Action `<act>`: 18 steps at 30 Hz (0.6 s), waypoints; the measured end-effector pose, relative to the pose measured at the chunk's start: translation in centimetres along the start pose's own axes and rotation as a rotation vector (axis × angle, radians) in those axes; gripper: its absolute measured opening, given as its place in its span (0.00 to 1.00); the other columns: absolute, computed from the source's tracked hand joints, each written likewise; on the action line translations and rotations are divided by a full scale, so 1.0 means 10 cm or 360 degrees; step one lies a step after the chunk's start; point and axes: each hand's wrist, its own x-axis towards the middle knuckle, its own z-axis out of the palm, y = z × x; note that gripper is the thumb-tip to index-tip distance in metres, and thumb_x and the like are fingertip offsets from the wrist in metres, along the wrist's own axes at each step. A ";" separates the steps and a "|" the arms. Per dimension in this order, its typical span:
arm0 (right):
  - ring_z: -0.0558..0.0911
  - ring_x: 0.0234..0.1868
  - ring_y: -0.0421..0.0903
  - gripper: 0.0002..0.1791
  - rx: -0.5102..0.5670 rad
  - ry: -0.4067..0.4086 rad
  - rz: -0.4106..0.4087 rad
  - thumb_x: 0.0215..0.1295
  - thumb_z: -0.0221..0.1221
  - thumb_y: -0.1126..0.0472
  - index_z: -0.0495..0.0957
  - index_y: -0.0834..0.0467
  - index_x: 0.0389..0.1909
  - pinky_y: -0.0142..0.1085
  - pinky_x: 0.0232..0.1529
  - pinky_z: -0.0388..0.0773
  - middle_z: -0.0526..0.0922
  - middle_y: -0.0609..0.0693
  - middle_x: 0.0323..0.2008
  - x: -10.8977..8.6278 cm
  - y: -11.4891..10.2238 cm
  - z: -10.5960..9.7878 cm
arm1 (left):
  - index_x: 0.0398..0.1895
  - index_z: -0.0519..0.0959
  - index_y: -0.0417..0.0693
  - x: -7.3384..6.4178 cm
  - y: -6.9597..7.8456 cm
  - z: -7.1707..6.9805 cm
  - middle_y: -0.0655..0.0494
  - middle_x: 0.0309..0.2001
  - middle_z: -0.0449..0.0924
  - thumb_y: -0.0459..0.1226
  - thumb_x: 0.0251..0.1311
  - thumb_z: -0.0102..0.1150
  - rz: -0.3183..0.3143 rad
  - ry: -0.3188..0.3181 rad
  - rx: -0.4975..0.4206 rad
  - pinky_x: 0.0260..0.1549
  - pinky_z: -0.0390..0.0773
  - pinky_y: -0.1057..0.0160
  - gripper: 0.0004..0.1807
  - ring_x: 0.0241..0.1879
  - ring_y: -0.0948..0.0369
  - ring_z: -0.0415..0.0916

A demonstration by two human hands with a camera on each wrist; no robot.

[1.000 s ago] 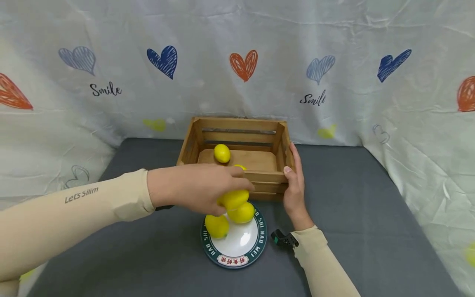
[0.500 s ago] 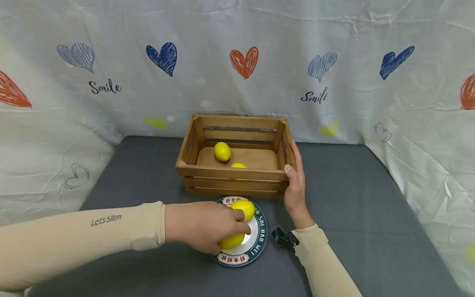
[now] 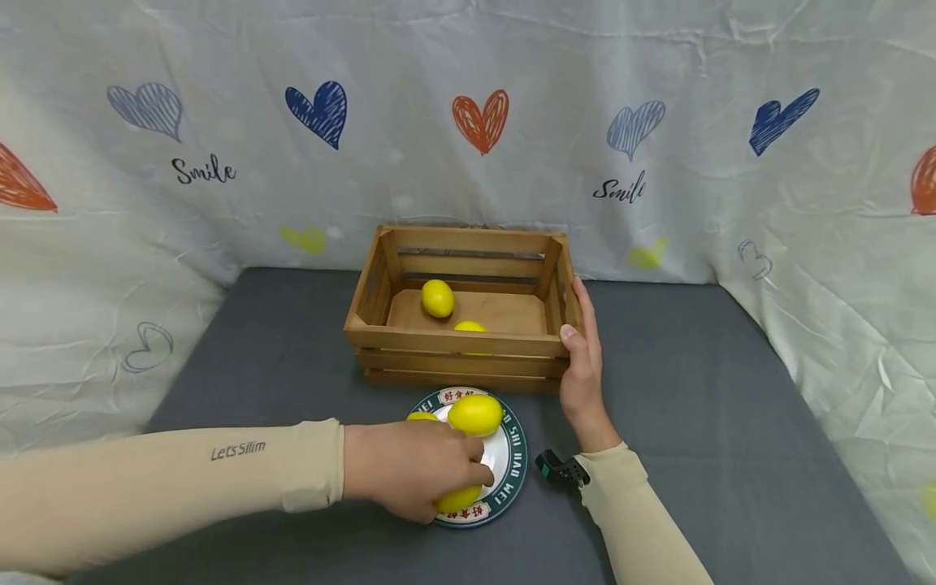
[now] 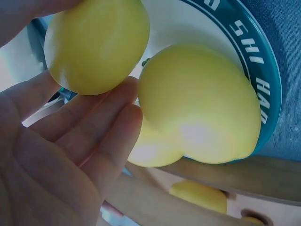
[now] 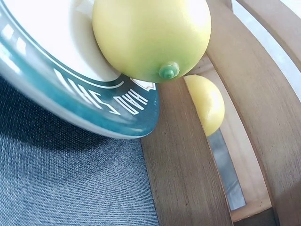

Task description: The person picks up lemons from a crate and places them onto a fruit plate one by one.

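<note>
My left hand [image 3: 413, 471] reaches over a green-rimmed plate [image 3: 516, 467] and holds a yellow lemon [image 3: 458, 499] at its near side. In the left wrist view, thumb and fingers sit on opposite sides of this lemon [image 4: 99, 44]. Two more lemons rest on the plate: one at the back [image 3: 475, 415], another [image 3: 422, 416] mostly hidden behind the hand. My right hand [image 3: 582, 378] grips the right end of a slatted wooden crate [image 3: 461, 361], its thumb at the front corner and fingers along the outer side. Inside the crate lie two lemons, one toward the back [image 3: 437, 299], one by the front wall [image 3: 470, 327].
The crate stands just behind the plate on a dark grey cloth [image 3: 702, 422]. Behind it hangs a white curtain [image 3: 402, 138] printed with hearts. A black band [image 3: 561, 470] is on the right wrist.
My left hand has come down from near the crate's front wall to the near side of the plate, where it holds a lemon. The right hand stays on the crate.
</note>
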 end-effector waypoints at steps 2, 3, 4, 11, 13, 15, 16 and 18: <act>0.53 0.84 0.40 0.40 0.0001 -0.0003 -0.0002 0.72 0.43 0.55 0.56 0.34 0.86 0.57 0.84 0.41 0.55 0.31 0.85 0.00 0.00 0.00 | 0.68 0.80 0.68 0.02 -0.01 0.02 0.65 0.52 0.81 0.43 0.54 0.83 0.0002 -0.0005 0.0020 0.50 0.81 0.68 0.37 0.41 0.67 0.74; 0.53 0.85 0.40 0.40 -0.0001 -0.0005 -0.0002 0.71 0.43 0.55 0.56 0.34 0.86 0.57 0.84 0.41 0.55 0.32 0.85 0.00 0.00 0.01 | 0.68 0.80 0.68 0.02 -0.01 0.03 0.65 0.52 0.81 0.43 0.54 0.83 0.0003 -0.0007 0.0031 0.51 0.81 0.67 0.36 0.41 0.67 0.74; 0.53 0.85 0.41 0.41 0.0001 -0.0007 -0.0002 0.71 0.43 0.55 0.56 0.34 0.86 0.57 0.84 0.41 0.55 0.32 0.85 0.00 0.00 0.01 | 0.68 0.80 0.68 0.03 -0.01 0.04 0.65 0.52 0.81 0.43 0.55 0.83 0.0007 -0.0008 0.0045 0.51 0.81 0.66 0.36 0.42 0.67 0.74; 0.52 0.86 0.40 0.41 -0.0005 -0.0018 -0.0006 0.72 0.43 0.53 0.56 0.37 0.87 0.59 0.85 0.39 0.55 0.36 0.86 0.01 -0.01 0.02 | 0.65 0.82 0.65 0.04 0.00 0.09 0.65 0.46 0.80 0.43 0.55 0.81 0.0027 0.0016 0.0136 0.54 0.81 0.63 0.33 0.43 0.67 0.72; 0.51 0.86 0.40 0.40 -0.0003 -0.0018 -0.0008 0.72 0.44 0.53 0.56 0.36 0.87 0.59 0.85 0.38 0.55 0.36 0.86 0.01 -0.01 0.02 | 0.65 0.82 0.65 0.04 0.00 0.10 0.65 0.45 0.80 0.42 0.55 0.81 0.0023 0.0018 0.0142 0.55 0.80 0.63 0.32 0.43 0.67 0.72; 0.52 0.86 0.40 0.40 -0.0003 -0.0018 -0.0010 0.72 0.44 0.53 0.56 0.35 0.86 0.58 0.85 0.38 0.55 0.35 0.86 0.01 -0.01 0.01 | 0.65 0.82 0.66 0.05 0.00 0.10 0.66 0.46 0.80 0.42 0.54 0.82 0.0016 0.0014 0.0137 0.56 0.80 0.62 0.32 0.43 0.67 0.72; 0.52 0.86 0.40 0.40 -0.0003 -0.0016 -0.0012 0.72 0.44 0.53 0.56 0.35 0.86 0.58 0.85 0.39 0.55 0.35 0.86 0.01 -0.01 0.01 | 0.65 0.82 0.66 0.06 0.00 0.10 0.66 0.46 0.80 0.42 0.54 0.82 0.0013 0.0008 0.0134 0.57 0.80 0.62 0.33 0.44 0.67 0.73; 0.52 0.86 0.41 0.40 -0.0005 -0.0010 -0.0016 0.72 0.44 0.53 0.56 0.35 0.86 0.58 0.85 0.39 0.55 0.36 0.86 0.01 0.00 0.00 | 0.65 0.82 0.66 0.07 -0.01 0.09 0.66 0.47 0.81 0.43 0.54 0.82 0.0015 0.0001 0.0135 0.58 0.80 0.61 0.33 0.45 0.66 0.73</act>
